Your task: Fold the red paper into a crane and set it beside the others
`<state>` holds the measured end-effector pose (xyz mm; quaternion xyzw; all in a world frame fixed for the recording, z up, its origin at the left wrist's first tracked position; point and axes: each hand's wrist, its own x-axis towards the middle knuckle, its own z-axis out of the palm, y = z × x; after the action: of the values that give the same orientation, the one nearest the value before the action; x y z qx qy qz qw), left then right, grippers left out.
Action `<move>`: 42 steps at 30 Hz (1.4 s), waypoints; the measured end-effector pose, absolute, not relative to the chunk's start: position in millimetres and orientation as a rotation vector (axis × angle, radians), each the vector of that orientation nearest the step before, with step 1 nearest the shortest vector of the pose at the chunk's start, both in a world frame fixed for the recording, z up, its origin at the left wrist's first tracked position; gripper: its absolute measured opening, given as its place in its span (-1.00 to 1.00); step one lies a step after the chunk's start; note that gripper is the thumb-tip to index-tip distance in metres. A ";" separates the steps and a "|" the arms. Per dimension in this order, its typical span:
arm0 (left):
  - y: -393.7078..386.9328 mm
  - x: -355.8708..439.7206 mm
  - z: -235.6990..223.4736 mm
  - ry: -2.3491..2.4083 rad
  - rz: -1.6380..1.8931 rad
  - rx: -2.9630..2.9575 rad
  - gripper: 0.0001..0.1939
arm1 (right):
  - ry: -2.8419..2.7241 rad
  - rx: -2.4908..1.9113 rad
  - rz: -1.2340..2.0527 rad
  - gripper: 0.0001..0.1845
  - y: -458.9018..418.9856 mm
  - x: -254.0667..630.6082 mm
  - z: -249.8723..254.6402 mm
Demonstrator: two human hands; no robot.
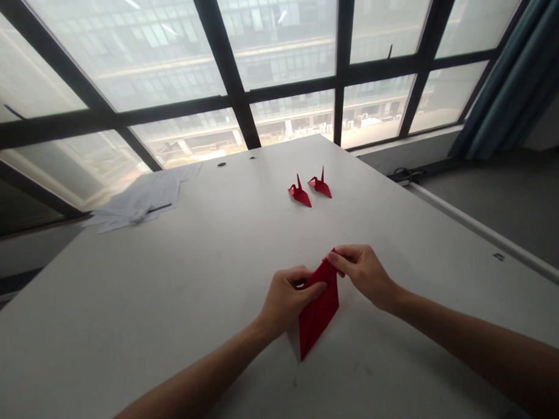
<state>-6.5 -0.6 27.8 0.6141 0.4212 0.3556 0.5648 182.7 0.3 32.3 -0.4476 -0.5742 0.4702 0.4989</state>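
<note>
A folded piece of red origami paper is held between my two hands above the white table. My left hand grips its left side, thumb lying across the front face and the fingers partly hidden behind. At the upper corner, my right hand pinches the paper between thumb and fingers. The lower end tapers to a point just over the tabletop. Farther back stand two red paper cranes, the left crane and the right crane, side by side and apart from my hands.
Loose white papers lie spread at the table's far left, with a dark pen on them. Black-framed windows rise behind the table. A blue curtain hangs at the right. A white rail runs beyond the right edge.
</note>
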 end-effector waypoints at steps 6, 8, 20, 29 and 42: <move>-0.7 -7.2 27.7 0.961 0.804 1.376 -0.80 | -1.331 -1.076 1.212 -0.62 -0.7 182.0 32.4; -1.0 -7.1 28.0 0.946 0.795 1.357 -0.81 | -1.303 -1.080 1.218 -0.62 -1.2 181.5 33.8; -0.6 -6.8 25.4 0.970 0.803 1.371 -0.80 | -1.217 -1.085 1.229 -0.45 3.8 185.6 33.9; -2.2 -7.2 26.3 0.941 0.764 1.298 -0.79 | -1.217 -1.117 1.151 -0.45 4.5 181.9 29.2; -0.1 -11.6 27.3 0.903 0.586 1.236 -0.69 | -1.297 -1.110 1.103 -0.54 3.9 183.3 26.3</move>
<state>-11.6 -0.1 27.3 0.5511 0.4025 0.2613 0.6827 183.3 3.9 26.3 -0.4642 -0.5426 0.4615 0.5265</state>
